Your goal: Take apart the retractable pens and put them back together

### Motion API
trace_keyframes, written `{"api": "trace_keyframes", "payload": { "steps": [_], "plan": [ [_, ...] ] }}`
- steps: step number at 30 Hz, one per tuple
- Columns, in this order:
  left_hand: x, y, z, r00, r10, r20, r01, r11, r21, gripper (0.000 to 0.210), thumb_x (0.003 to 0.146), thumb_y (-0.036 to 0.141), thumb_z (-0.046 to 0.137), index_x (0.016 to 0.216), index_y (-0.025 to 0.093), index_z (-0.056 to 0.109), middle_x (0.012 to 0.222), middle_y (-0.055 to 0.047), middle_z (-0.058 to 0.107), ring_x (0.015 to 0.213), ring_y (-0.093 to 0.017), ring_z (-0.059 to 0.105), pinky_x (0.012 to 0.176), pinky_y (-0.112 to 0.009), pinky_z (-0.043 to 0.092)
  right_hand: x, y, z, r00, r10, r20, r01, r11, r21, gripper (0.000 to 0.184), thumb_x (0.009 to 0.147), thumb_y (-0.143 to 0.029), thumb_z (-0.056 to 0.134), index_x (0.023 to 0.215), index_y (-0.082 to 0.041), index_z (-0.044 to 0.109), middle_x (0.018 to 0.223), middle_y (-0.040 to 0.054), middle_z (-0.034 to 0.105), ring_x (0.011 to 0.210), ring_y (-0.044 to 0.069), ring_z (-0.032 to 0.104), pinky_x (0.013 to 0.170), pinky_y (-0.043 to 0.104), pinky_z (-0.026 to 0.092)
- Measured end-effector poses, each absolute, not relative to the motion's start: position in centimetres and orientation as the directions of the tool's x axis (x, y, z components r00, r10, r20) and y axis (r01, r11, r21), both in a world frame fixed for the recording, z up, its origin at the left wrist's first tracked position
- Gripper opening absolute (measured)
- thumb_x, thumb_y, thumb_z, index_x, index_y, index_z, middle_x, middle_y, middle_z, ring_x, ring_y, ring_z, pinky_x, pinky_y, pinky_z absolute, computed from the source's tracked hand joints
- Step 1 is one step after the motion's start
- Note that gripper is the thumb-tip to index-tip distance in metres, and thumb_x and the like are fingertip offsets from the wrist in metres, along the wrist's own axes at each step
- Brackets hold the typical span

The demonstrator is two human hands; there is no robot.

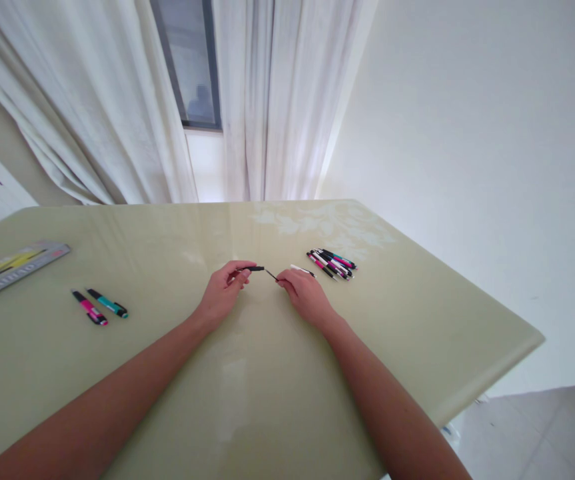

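Over the middle of the table, my left hand (pixel 221 295) pinches a black pen grip section (pixel 256 269), its open end pointing right. My right hand (pixel 308 295) is closed on a thin dark pen refill (pixel 271 275), whose tip is close to the end of the black piece; whether they touch I cannot tell. Just behind my right fingers lies a white pen part (pixel 301 269), partly hidden by the hand. To the right is a pile of several pens (pixel 331 264) in pink, teal, white and black.
On the left, a pink-and-black pen (pixel 88 308) and a teal-and-black pen (pixel 108 304) lie side by side. Beyond them is a grey and yellow printed box (pixel 22 267). The glossy pale green table (pixel 177 413) ends near a white wall at right; curtains (pixel 287 100) hang behind.
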State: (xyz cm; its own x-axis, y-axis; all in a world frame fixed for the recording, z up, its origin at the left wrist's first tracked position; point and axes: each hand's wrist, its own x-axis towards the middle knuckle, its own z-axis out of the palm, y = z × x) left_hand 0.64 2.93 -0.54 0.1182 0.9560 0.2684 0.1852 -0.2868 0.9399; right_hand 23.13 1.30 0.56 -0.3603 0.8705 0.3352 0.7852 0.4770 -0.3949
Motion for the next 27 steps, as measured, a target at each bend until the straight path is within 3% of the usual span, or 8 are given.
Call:
{"api": "trace_keyframes", "payload": {
  "steps": [27],
  "plan": [
    [0.70, 2.76, -0.23, 0.131, 0.953, 0.274, 0.176, -0.295, 0.939, 0.029, 0.095, 0.040, 0.056, 0.111, 0.020, 0.069, 0.094, -0.005, 0.071, 0.075, -0.016, 0.061, 0.072, -0.030, 0.051, 22.87, 0.99, 1.11, -0.373, 0.881, 0.290, 0.833, 0.456, -0.313, 0.017, 0.103, -0.019, 0.053, 0.105, -0.022, 0.070, 0.094, 0.0053, 0.070, 0.093, 0.019, 0.062, 0.081, 0.028, 0.040]
  ]
}}
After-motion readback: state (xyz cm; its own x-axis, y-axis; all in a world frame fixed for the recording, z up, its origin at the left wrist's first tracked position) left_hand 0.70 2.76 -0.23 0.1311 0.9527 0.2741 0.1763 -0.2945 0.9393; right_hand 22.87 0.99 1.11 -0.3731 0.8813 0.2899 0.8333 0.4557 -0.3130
